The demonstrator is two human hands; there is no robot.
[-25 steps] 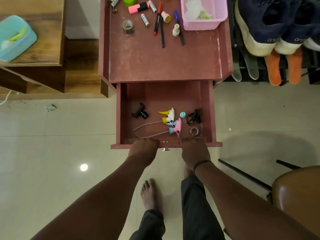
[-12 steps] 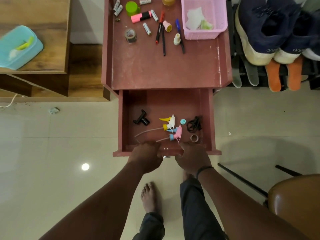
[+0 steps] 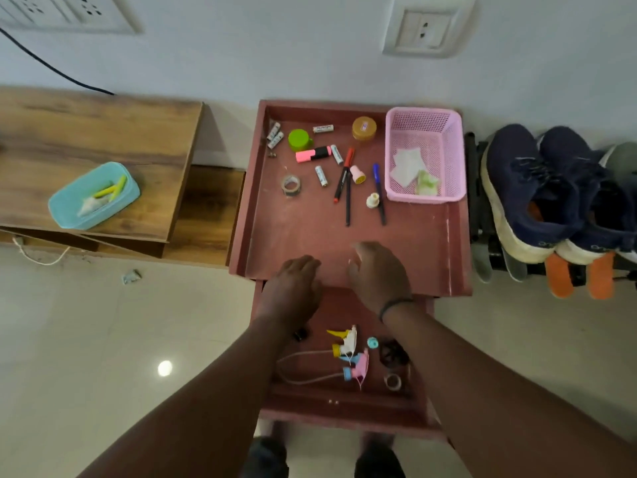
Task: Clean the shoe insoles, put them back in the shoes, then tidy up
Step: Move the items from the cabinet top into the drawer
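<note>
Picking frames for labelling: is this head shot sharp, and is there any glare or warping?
Head view: both hands, left hand and right hand, are motion-blurred; table items are fairly sharp; one bright glare spot on the floor tiles; wide-angle bending at the edges.

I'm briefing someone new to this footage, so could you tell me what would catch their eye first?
Both hands, left and right, reach empty over the front of the red table, above its open drawer holding spray nozzles. A pink basket sits at the table's back right, with navy shoes racked beside it.
</note>
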